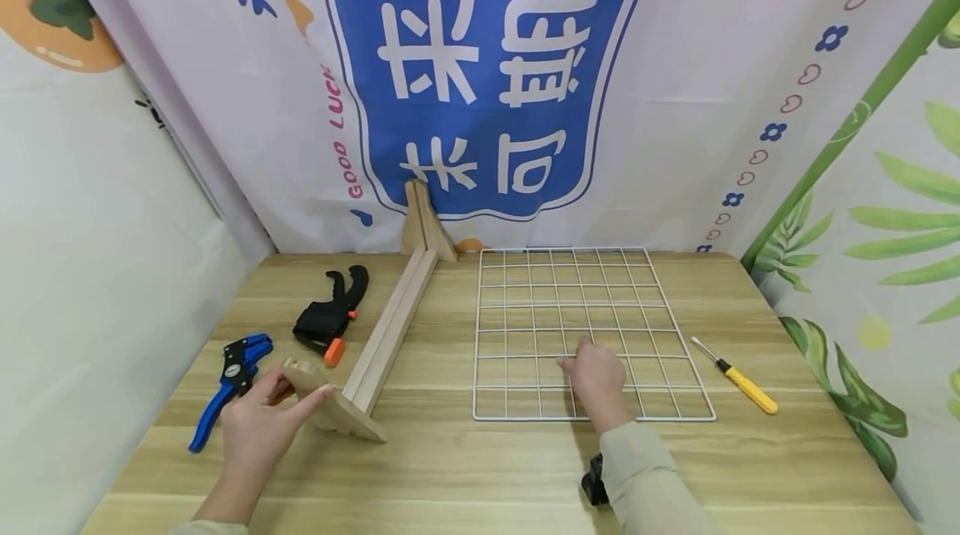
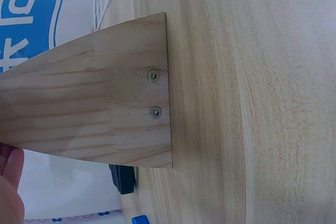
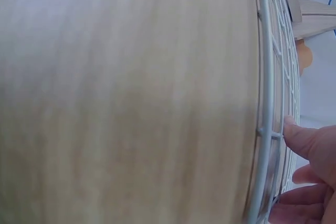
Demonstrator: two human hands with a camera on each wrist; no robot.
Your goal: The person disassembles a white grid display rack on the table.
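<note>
A wooden stand has a long rail (image 1: 393,327) joining two tapered end boards. Its far end board (image 1: 427,227) stands against the curtain. My left hand (image 1: 258,427) grips the near end board (image 2: 105,93) by its narrow upper part, thumb on one edge and fingers on the other. Two screw heads (image 2: 154,94) show near that board's wide foot. Flat on the table lies a white wire grid (image 1: 517,418). On its near part is my right hand (image 1: 597,377), with thumb and curled fingers at the wires; in the right wrist view the fingertips are partly hidden.
Left of the rail lies a black clamp (image 1: 326,318) with orange pads. Blue-handled wire strippers (image 1: 228,381) lie beyond my left hand. A yellow-handled screwdriver (image 1: 742,385) lies right of the grid. Beneath my right sleeve sits a small black object (image 1: 595,481). A printed curtain (image 1: 675,143) hangs behind the table.
</note>
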